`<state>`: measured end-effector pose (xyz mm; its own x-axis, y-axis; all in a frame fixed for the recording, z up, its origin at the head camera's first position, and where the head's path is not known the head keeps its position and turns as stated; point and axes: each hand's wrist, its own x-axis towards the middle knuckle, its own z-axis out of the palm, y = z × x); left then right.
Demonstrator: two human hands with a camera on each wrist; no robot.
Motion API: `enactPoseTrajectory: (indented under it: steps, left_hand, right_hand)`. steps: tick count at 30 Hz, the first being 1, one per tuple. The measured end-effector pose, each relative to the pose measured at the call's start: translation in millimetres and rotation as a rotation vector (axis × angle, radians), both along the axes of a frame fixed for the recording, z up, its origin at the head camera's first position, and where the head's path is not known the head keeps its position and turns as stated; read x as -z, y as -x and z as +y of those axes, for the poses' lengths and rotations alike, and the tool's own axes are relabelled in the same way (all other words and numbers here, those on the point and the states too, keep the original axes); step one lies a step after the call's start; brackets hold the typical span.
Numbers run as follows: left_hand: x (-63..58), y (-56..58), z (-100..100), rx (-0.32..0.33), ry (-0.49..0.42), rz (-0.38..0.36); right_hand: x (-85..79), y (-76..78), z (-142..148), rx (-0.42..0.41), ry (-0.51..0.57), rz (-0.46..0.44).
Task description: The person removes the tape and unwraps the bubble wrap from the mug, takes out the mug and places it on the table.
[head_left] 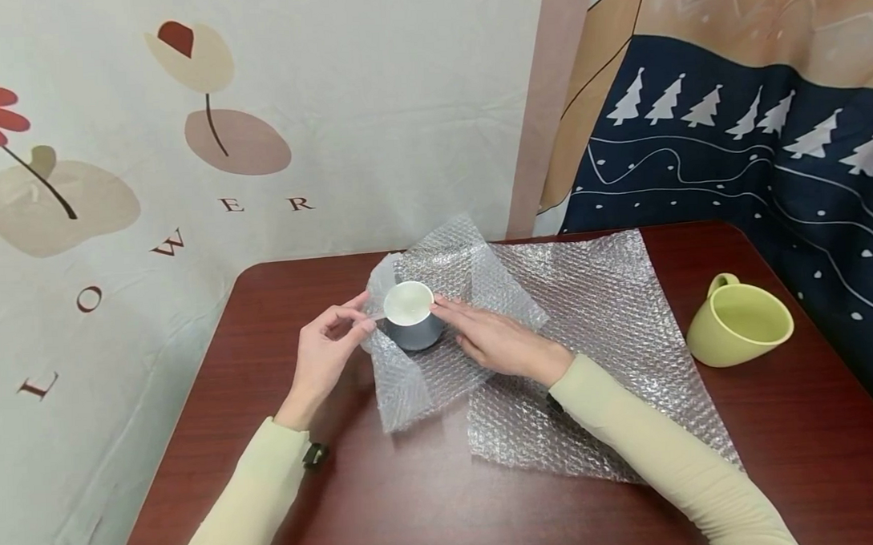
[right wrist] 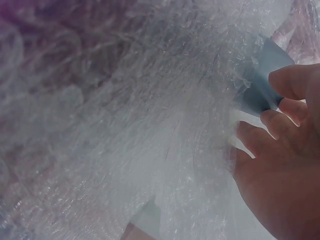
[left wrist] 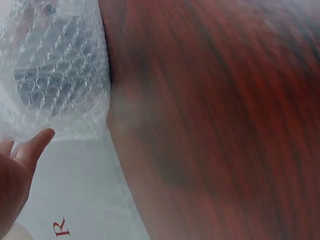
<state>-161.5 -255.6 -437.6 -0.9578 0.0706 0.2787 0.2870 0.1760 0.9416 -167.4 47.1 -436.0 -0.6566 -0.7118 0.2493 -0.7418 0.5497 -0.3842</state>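
A grey-blue cup (head_left: 413,334) with a pale interior stands upright on a sheet of bubble wrap (head_left: 404,382), its opening facing up. Part of that sheet rises along the cup's left side. There my left hand (head_left: 322,353) pinches the sheet's raised edge between thumb and fingers. Seen from the left wrist, the cup shows dimly through the bubble wrap (left wrist: 60,75), close above my thumb. My right hand (head_left: 500,338) reaches in from the other side, its extended fingers touching the cup near the rim. The right wrist view shows these fingertips beside the cup (right wrist: 267,75).
A second, larger sheet of bubble wrap (head_left: 606,363) lies flat to the right, partly under the first. Beyond it a yellow-green mug (head_left: 734,330) rests on the dark red wooden table (head_left: 430,497). Printed cloth (head_left: 403,129) hangs behind the table's back edge.
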Motion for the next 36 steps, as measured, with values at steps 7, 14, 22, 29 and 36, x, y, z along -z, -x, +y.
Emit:
enactPoseTrajectory:
  steps: [7,14,22,29,36]
  left_hand:
    - [1.4,-1.9,-8.4,-0.017,-0.002,-0.007]
    - [4.3,-2.9,-12.5,-0.105,-0.056,-0.018]
    - [6.3,-3.1,-21.0,-0.252,0.029,-0.01]
    - [7.9,-7.2,-36.9,-0.314,0.35,-0.02]
    - [12.2,-14.0,-56.9,-0.341,0.524,-0.081]
  right_hand:
    - [1.0,0.8,0.3,0.007,-0.013,-0.002]
    - [0.9,0.5,0.4,0.008,-0.022,-0.013]
    - [1.1,0.4,0.7,0.01,-0.026,-0.007]
    - [1.4,0.7,1.0,0.017,-0.036,-0.01]
    - [0.8,1.1,0.2,0.013,-0.041,-0.008]
